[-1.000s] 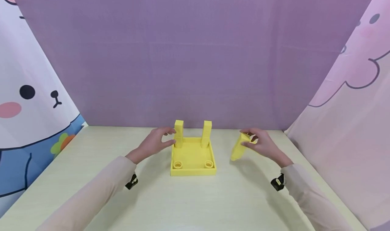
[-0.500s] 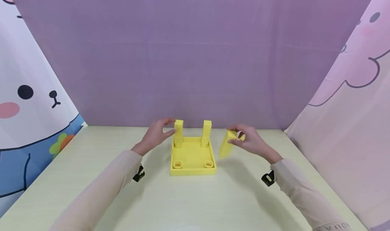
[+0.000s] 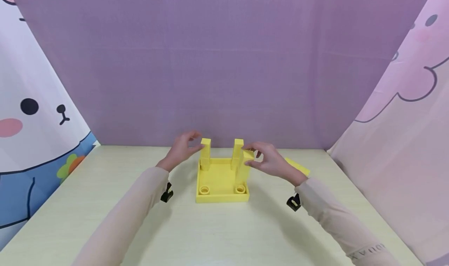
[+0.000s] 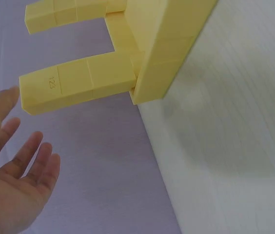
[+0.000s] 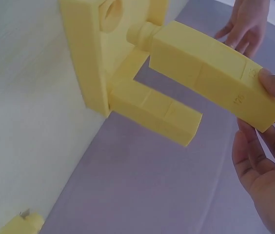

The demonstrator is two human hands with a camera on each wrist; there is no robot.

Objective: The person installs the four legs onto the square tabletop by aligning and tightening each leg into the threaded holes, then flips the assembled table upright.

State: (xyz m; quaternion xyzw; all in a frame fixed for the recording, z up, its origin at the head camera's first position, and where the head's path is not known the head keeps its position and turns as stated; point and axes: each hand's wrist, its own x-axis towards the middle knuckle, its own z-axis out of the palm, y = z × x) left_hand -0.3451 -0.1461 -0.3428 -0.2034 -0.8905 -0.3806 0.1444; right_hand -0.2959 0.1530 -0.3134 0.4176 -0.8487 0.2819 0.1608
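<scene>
A square yellow tray-like base (image 3: 222,198) lies on the table with two upright yellow posts at its far corners, the left post (image 3: 205,155) and the right post (image 3: 237,149). Round sockets (image 3: 204,190) show at its near corners. My right hand (image 3: 269,161) pinches a third yellow post (image 5: 206,73) by its top end. This post tilts slightly over the near right socket (image 3: 240,189), its round peg apart from it in the right wrist view. Beside the left post's top is my left hand (image 3: 180,151), fingers spread, thumb at the post's edge; whether it touches, I cannot tell.
Another yellow post (image 3: 297,166) lies on the table to the right, partly hidden behind my right hand and wrist. A purple cloth backdrop (image 3: 224,71) rises behind the table (image 3: 217,231). Printed cloths flank both sides.
My right hand has carried the held post leftward to above the base's near right corner. My left hand has risen slightly along the left post. The post lying at right has come into sight.
</scene>
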